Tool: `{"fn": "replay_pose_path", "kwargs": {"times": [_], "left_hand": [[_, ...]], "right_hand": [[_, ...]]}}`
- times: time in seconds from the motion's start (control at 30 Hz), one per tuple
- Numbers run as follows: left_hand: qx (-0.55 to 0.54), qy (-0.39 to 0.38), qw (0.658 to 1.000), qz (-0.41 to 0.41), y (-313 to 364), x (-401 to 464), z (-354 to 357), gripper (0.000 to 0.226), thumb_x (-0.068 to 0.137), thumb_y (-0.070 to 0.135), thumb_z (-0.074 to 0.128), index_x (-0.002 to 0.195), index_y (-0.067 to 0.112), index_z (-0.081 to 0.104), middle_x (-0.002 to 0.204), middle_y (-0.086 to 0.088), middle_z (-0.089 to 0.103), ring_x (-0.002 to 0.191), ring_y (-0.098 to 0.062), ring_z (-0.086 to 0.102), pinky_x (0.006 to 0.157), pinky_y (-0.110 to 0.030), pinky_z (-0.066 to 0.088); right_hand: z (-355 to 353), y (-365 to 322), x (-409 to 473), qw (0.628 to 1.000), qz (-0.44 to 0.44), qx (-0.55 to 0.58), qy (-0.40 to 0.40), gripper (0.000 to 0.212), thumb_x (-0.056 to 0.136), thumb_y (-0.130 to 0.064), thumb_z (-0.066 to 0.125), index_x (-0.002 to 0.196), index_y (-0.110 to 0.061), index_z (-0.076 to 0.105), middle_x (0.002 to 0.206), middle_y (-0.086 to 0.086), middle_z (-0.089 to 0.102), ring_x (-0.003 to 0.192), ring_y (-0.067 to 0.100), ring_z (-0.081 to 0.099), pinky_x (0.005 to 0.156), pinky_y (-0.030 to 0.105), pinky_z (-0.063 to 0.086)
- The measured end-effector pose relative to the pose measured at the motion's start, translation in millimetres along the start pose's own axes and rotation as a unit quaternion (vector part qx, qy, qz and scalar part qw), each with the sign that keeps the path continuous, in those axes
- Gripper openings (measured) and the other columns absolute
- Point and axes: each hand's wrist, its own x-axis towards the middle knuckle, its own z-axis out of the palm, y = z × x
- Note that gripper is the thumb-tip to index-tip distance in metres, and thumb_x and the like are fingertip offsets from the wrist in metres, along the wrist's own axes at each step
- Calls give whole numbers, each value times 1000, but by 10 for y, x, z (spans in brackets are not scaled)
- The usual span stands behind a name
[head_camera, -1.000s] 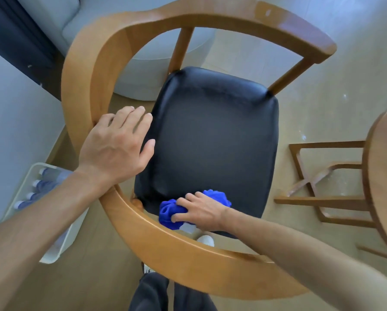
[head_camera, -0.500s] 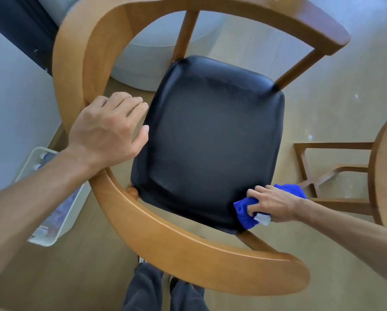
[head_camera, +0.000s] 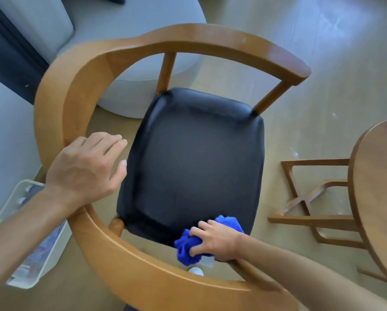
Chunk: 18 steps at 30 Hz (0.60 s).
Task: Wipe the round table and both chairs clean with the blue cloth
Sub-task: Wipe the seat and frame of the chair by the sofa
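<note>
Right hand (head_camera: 217, 243) grips the bunched blue cloth (head_camera: 187, 245) at the near edge of the chair's black seat (head_camera: 192, 162); left hand (head_camera: 87, 167) rests flat on the wooden armrest (head_camera: 60, 113). Round table (head_camera: 381, 189) cropped at right. White bin (head_camera: 31, 250), partly hidden, holds indistinct bottles.

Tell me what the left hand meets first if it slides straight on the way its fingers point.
The left hand rests on the chair's wooden rail, fingers pointing toward the black seat. Going straight, it would likely reach the seat's near edge first, though the seat sits lower.
</note>
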Motion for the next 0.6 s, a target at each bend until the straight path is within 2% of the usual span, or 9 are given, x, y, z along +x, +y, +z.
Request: {"fn": "replay_pose_path", "kwargs": {"times": [0.1, 0.17, 0.2, 0.27, 0.33, 0.4, 0.5, 0.53, 0.6], "left_hand": [[-6, -1, 1000, -6, 97, 56, 20, 38, 91, 25, 43, 110, 1, 65, 107, -15, 67, 97, -30, 62, 67, -41, 51], [-12, -11, 1000, -17, 123, 88, 4, 32, 90, 23, 44, 103, 3, 65, 100, -13, 66, 92, -29, 62, 66, -41, 51], [-12, -16, 1000, -23, 121, 105, -12, 30, 90, 23, 44, 98, 4, 65, 96, -12, 65, 88, -29, 61, 65, -41, 50], [-10, -29, 999, -31, 141, 122, -55, 28, 90, 23, 42, 93, 7, 64, 89, -9, 63, 84, -27, 59, 63, -40, 49], [-13, -28, 999, -28, 154, 108, -100, 26, 89, 24, 42, 88, 9, 63, 85, -8, 62, 80, -26, 58, 63, -39, 48], [-24, -19, 999, -16, 154, 98, -167, 22, 88, 24, 45, 81, 11, 61, 78, -6, 59, 74, -25, 55, 61, -38, 47], [-51, -8, 999, 6, 142, 98, -289, 20, 83, 25, 52, 67, 14, 55, 66, -3, 52, 64, -23, 48, 56, -35, 42], [-66, -7, 998, 16, 132, 92, -319, 21, 82, 26, 54, 64, 14, 54, 63, -2, 51, 62, -23, 47, 55, -34, 41], [-99, -25, 993, 54, 95, 16, -364, 23, 81, 29, 56, 63, 16, 54, 62, -1, 52, 61, -21, 47, 57, -33, 41]], "right_hand": [[165, 376, -733, 987, 142, 75, -16, 50, 79, -19, 63, 118, -39, 39, 131, 1, 32, 108, 25, 44, 81, 34, 39], [113, 570, -982, 963, 247, 110, 11, 44, 79, -27, 61, 113, -41, 38, 124, -6, 31, 105, 17, 44, 77, 25, 40], [64, 612, -1036, 947, 294, 127, 31, 42, 78, -28, 61, 111, -41, 38, 119, -9, 31, 100, 14, 45, 71, 21, 40], [-49, 577, -1016, 900, 387, 187, 76, 42, 75, -21, 59, 104, -43, 39, 109, -11, 32, 86, 10, 49, 53, 18, 42], [-164, 426, -857, 840, 452, 269, 135, 45, 75, -12, 56, 98, -46, 38, 104, -10, 35, 74, 9, 52, 55, 23, 48], [-351, 237, -615, 779, 455, 361, 236, 49, 76, -8, 61, 95, -49, 42, 103, -8, 43, 76, 10, 55, 67, 24, 47], [-945, 23, -205, 707, 385, 431, 408, 56, 74, -1, 71, 95, -49, 51, 103, -8, 52, 89, 6, 56, 70, 14, 40], [-1225, -28, -70, 700, 352, 433, 446, 57, 73, -1, 73, 97, -48, 53, 105, -11, 52, 93, 2, 55, 73, 11, 40], [-1837, -134, 204, 712, 284, 407, 498, 55, 73, -5, 75, 102, -46, 55, 110, -18, 51, 100, -3, 52, 77, 6, 39]]}}
